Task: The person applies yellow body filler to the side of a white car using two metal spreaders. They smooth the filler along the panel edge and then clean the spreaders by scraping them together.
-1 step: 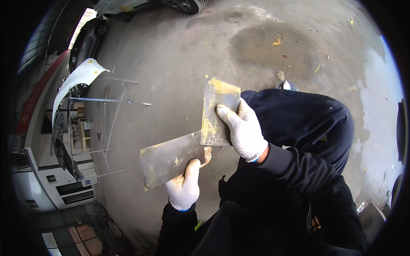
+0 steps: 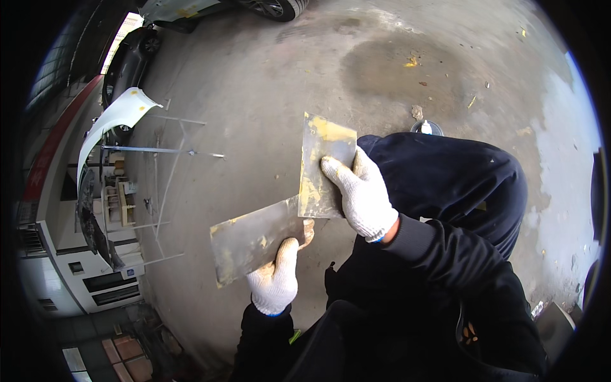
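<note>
In my white-gloved left hand (image 2: 273, 283) is a flat, translucent grey scraper plate (image 2: 245, 235) with yellowish residue, held slantwise by its lower part, thumb across its face. A small tan curled piece (image 2: 308, 234) sticks out at that plate's right end; I cannot make out what it is. My right hand (image 2: 364, 200), also gloved, grips a second, upright scraper plate (image 2: 326, 130) streaked with yellow paste, thumb on its face. Its lower left corner meets or nearly meets the first plate's upper right corner; I cannot tell whether they touch.
A white curved car panel (image 2: 127, 108) rests on a thin metal stand (image 2: 162, 150) at the left, near a dark car (image 2: 130, 54). Another car's wheel (image 2: 273, 7) is at the top. Beyond my bent knee sits a small round container (image 2: 435, 128) on the stained concrete floor (image 2: 242, 89).
</note>
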`<state>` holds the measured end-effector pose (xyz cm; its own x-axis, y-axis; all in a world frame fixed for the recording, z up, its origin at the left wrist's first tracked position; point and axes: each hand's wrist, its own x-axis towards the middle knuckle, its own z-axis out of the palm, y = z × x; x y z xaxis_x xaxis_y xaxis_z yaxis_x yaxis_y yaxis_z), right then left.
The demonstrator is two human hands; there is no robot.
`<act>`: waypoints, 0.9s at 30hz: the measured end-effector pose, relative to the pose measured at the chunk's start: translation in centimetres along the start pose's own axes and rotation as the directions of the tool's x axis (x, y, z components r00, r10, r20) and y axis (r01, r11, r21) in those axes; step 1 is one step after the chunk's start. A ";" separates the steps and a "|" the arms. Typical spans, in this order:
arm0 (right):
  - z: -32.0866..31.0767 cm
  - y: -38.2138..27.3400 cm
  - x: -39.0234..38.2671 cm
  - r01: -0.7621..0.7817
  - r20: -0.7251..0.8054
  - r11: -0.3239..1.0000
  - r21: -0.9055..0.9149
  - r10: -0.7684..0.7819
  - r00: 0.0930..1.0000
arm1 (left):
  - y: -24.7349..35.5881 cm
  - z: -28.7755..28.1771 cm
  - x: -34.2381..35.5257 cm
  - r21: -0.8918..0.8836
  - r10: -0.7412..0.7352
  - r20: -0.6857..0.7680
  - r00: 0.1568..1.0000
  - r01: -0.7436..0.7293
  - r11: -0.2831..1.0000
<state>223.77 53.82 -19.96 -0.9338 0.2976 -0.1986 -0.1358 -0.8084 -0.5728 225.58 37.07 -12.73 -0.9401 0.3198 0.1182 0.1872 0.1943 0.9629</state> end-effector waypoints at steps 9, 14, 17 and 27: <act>-0.1 0.4 -0.6 -0.046 0.086 0.998 0.040 0.042 0.995 | -1.1 -1.0 -0.4 0.103 -0.039 0.162 0.986 0.022 0.994; 0.0 0.3 -0.5 -0.022 0.121 1.000 0.018 0.020 0.992 | -0.6 -0.6 -0.5 0.132 -0.032 0.109 0.993 0.017 0.991; 0.1 0.3 -0.4 0.011 0.060 1.000 -0.002 -0.010 0.998 | -0.1 -0.1 -0.3 0.140 0.002 0.077 0.997 -0.013 0.990; -0.1 -0.2 -1.1 -0.031 0.154 1.000 0.004 0.030 0.988 | -1.5 -0.1 -0.6 0.243 -0.086 0.151 0.985 0.048 0.969</act>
<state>224.83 53.67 -19.68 -0.9772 0.1919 -0.0911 -0.1084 -0.8192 -0.5632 225.82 36.48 -14.25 -0.8988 0.4383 -0.0033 0.2057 0.4286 0.8798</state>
